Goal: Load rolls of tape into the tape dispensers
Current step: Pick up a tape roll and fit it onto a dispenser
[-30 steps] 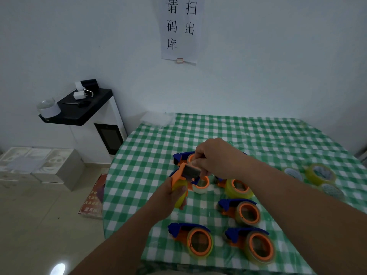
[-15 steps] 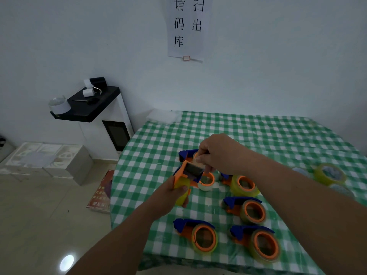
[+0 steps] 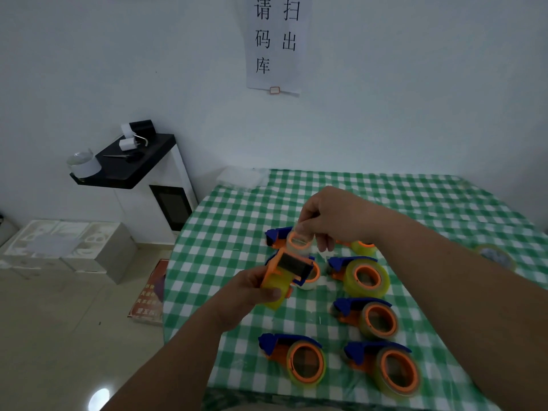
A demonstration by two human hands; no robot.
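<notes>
Nearest, at 6 o'clock on the green-check table [image 3: 394,191]: two loaded dispensers side by side, one w/ blue top & orange hub [image 3: 293,358], another just to its right [image 3: 385,369]. Next row back, approx 4 o'clock of the hands: a third loaded dispenser [image 3: 366,317], and behind it a fourth w/ fat yellow roll [image 3: 358,274].

Centre: left hand [image 3: 243,295] comes in from 7 o'clock, fingers wrapped round an orange dispenser w/ yellow tape roll [image 3: 281,277], held up off the table, tilted. Right hand [image 3: 329,218] sits above it at 12–1 o'clock, thumb & fingers pinched together over the dispenser's front end; looks like a clear tape end in the pinch, can't tell for sure.

Behind hands: another dispenser [image 3: 278,237] partly hidden. Far right, 3 o'clock: loose tape roll [image 3: 495,256], blurred.

Off table at 10 o'clock: white cabinet w/ black top [image 3: 133,161]. Wall at 12: paper sign [image 3: 275,43].
</notes>
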